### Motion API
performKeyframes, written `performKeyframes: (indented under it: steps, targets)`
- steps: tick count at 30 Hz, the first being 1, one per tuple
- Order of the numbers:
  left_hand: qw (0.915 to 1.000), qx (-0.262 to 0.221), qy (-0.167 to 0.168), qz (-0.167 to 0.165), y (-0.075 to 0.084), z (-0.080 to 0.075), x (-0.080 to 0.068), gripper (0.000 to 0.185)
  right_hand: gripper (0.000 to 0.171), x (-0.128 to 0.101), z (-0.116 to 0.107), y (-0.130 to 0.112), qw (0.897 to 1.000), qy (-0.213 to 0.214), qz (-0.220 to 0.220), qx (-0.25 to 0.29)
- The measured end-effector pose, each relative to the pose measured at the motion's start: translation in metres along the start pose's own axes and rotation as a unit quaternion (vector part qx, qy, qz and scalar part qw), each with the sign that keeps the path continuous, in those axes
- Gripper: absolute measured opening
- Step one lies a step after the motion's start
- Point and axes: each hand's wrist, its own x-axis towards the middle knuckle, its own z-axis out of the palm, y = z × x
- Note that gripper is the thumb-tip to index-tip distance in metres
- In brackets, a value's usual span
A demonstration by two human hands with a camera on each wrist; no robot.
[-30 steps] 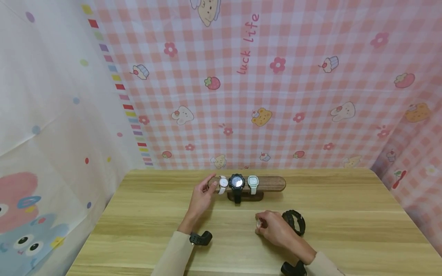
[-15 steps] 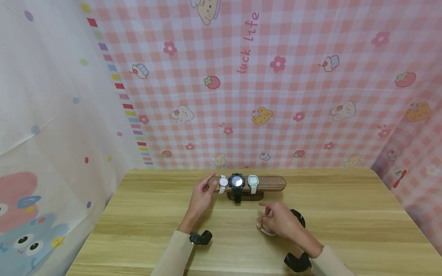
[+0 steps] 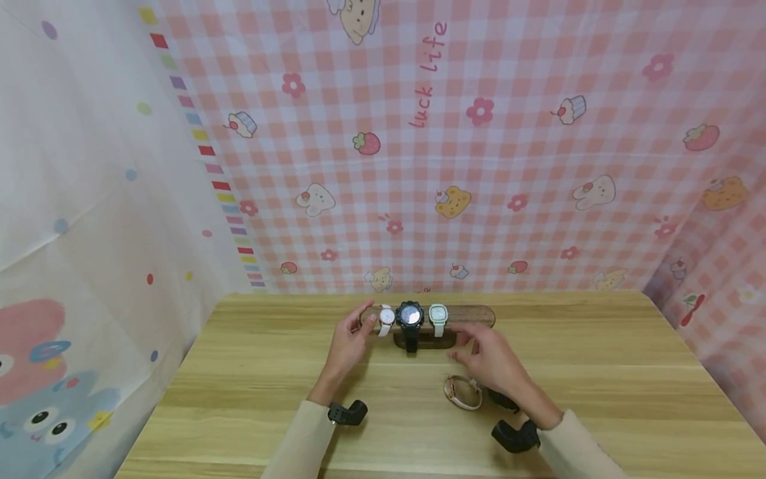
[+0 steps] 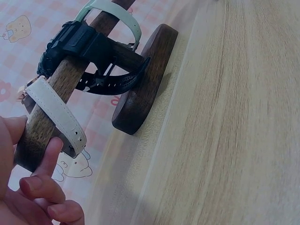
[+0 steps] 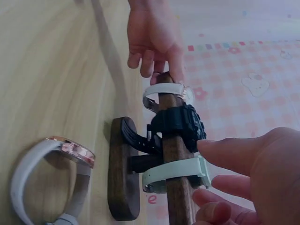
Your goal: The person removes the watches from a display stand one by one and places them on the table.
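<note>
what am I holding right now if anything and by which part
Your left hand grips the wooden watch stand by its left end; your right hand appears to hold nothing.

Left hand [image 3: 349, 342] reached forward, thumb and index finger pinching, remaining fingers curled. Right hand [image 3: 495, 359] angled inward, fingers loosely bent, thumb spread away from index.

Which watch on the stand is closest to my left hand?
The white-strapped watch, right beside your left hand; the black watch and mint-green watch sit farther along the stand.
</note>
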Motion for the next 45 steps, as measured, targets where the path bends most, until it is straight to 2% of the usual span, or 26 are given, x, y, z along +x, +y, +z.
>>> performKeyframes:
  steps: [2, 5, 10, 18, 29, 40, 45]
  targets:
    - [1.0000, 0.005, -0.001, 0.001, 0.008, -0.001, -0.003, 0.037, 0.040, 0.003, -0.001, 0.000, 1.000, 0.010, -0.002, 0.003]
    - [0.9999, 0.010, -0.002, -0.006, 0.011, -0.002, -0.004, 0.038, 0.040, 0.007, -0.001, 0.001, 1.000, 0.021, -0.001, 0.005]
    - [0.9999, 0.011, -0.005, -0.009, 0.010, -0.002, -0.003, 0.038, 0.043, 0.013, -0.002, 0.000, 0.999, 0.037, -0.013, 0.004]
    - [0.9999, 0.001, 0.009, -0.015, -0.025, 0.004, 0.008, 0.038, 0.047, 0.021, -0.003, 0.000, 0.999, 0.049, -0.011, 0.005]
    - [0.9995, -0.020, 0.010, -0.022, -0.028, 0.005, 0.009, 0.036, 0.051, 0.031, 0.000, 0.006, 0.998, 0.057, -0.009, 0.023]
    - [0.9993, -0.022, 0.007, -0.029, -0.028, 0.004, 0.009, 0.035, 0.054, 0.036, 0.003, 0.008, 0.999, 0.039, 0.009, 0.013]
    - [0.9995, -0.020, 0.008, -0.023, -0.028, 0.004, 0.009, 0.036, 0.054, 0.040, 0.007, 0.010, 0.999, 0.042, 0.002, 0.023]
